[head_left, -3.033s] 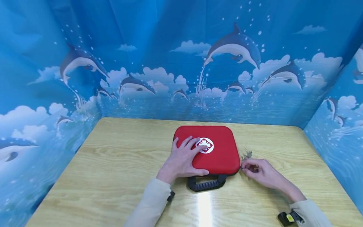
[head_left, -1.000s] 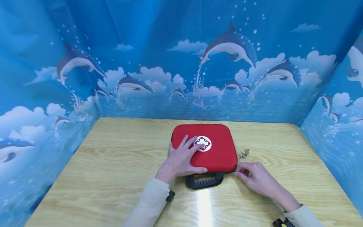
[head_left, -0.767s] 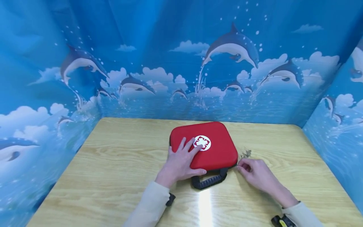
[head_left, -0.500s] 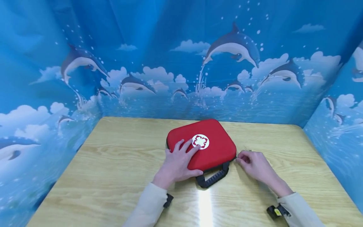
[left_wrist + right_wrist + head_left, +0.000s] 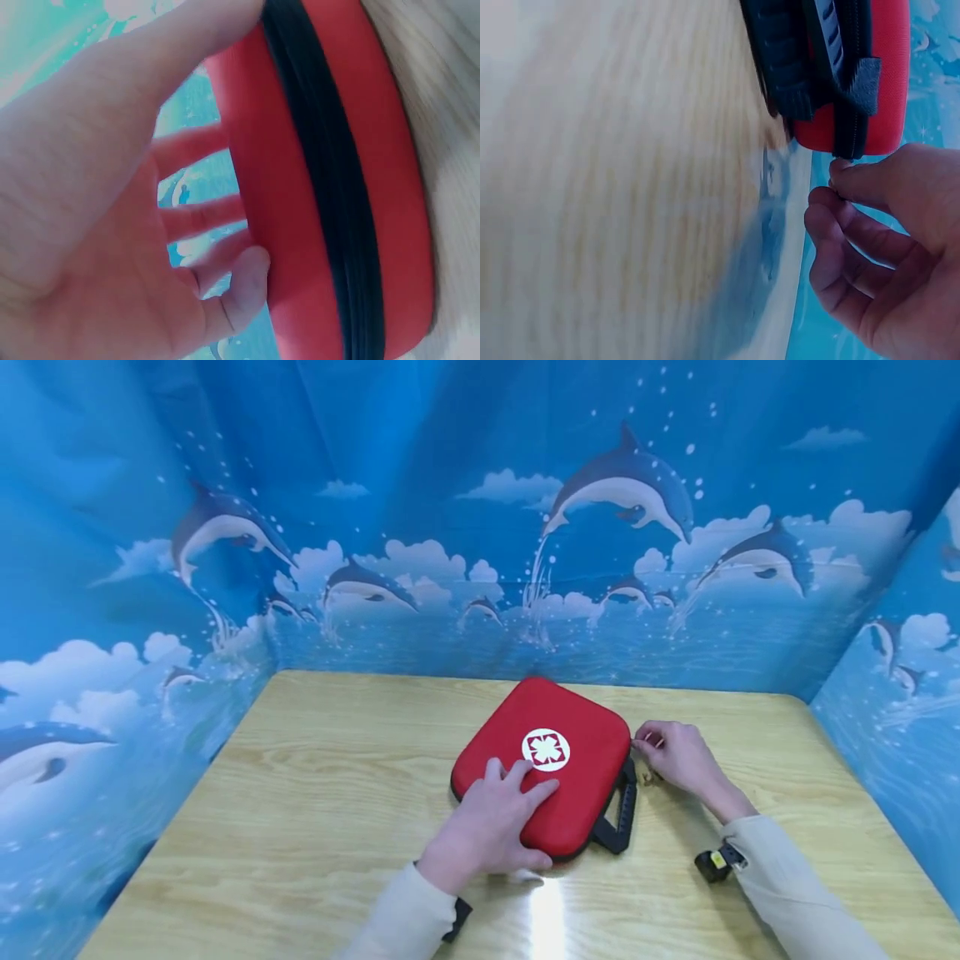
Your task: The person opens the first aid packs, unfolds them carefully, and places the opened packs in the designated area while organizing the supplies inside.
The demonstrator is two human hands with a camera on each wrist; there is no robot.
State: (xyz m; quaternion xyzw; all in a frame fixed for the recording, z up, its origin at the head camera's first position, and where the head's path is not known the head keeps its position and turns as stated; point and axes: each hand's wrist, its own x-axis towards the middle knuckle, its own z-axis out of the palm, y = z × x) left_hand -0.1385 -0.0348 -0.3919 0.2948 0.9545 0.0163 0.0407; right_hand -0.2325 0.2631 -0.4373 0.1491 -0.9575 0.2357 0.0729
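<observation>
A red hard-shell first-aid case (image 5: 570, 802) with a white cross emblem (image 5: 546, 750) lies turned on the table. Its black carry handle (image 5: 624, 814) sticks out to the right. My left hand (image 5: 491, 827) rests on the near left part of the lid, fingers spread. In the left wrist view, the thumb touches the side by the black zipper band (image 5: 330, 172). At the far right corner, my right hand (image 5: 686, 760) pinches the zipper pull between thumb and forefinger. The right wrist view shows these fingertips at the end of the zipper seam (image 5: 849, 112); they mostly hide the pull.
The wooden table (image 5: 337, 777) extends to both sides of the case. A brownish mark (image 5: 651, 778) shows on the tabletop beneath the right hand. A blue curtain (image 5: 420, 618) printed with dolphins hangs behind and along the sides.
The case has turned counterclockwise, so its handle has swung from the near side to the right. My right hand has moved away from me with the corner; the left hand stays on the lid.
</observation>
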